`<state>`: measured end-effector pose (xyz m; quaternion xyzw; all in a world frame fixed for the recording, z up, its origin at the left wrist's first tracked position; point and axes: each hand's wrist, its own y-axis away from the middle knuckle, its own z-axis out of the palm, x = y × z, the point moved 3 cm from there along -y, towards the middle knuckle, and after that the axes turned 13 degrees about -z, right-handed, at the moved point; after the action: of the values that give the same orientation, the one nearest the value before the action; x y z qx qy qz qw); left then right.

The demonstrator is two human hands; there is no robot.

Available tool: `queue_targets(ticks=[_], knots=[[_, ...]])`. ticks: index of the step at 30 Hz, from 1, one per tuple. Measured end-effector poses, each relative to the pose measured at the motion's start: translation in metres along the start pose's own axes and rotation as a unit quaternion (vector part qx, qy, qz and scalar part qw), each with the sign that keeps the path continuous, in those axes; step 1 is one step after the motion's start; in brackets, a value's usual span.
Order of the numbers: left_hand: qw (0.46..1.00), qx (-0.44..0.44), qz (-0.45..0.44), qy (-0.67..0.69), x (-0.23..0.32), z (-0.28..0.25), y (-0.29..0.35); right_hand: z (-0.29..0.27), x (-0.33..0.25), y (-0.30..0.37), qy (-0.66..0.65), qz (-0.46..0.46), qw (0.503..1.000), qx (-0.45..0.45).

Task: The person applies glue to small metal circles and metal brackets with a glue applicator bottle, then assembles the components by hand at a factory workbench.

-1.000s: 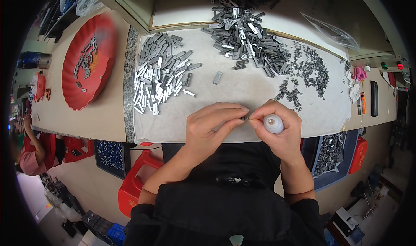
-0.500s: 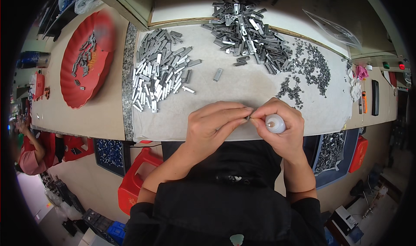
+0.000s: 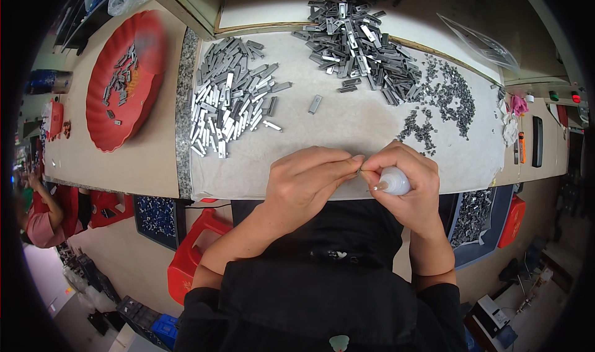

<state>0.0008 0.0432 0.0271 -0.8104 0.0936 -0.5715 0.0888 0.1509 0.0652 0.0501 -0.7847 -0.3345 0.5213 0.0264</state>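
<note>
My left hand point(image 3: 308, 180) is closed in a pinch above the table's near edge, its fingertips meeting those of my right hand. A small metal part point(image 3: 359, 171) shows only as a sliver between the fingertips; most of it is hidden. In the palm of my right hand point(image 3: 414, 188), curled fingers hold a small translucent white bottle point(image 3: 395, 181) with a thin needle-like tip pointing left. Thumb and forefinger of that hand pinch at the metal part. Beyond my hands, a single grey metal piece point(image 3: 315, 104) lies on the white-covered table point(image 3: 353, 126).
Silvery rectangular pieces point(image 3: 228, 101) are heaped at the left, with a darker heap point(image 3: 359, 48) far centre. Tiny dark parts point(image 3: 455, 95) spread at the right. A red scalloped tray point(image 3: 96, 113) stands far left. Beside me are a red stool point(image 3: 186, 253) and a blue-grey bin point(image 3: 483, 248).
The bottle has tilted in my right hand, so its tip now points more to the left. My fingertips have closed further over the metal part, and the view has shifted slightly.
</note>
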Motion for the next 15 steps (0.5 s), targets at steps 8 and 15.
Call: queue_targets(ticks=[8,15], knots=[[1.000,0.014,0.003,-0.021,0.002,-0.012,-0.007,0.001,-0.003,-0.013,-0.007,0.056,0.998,-0.007],[0.996,0.078,0.029,-0.014,-0.023,-0.009,0.016,0.029,0.008,-0.005,0.006,0.097,0.994,0.058]])
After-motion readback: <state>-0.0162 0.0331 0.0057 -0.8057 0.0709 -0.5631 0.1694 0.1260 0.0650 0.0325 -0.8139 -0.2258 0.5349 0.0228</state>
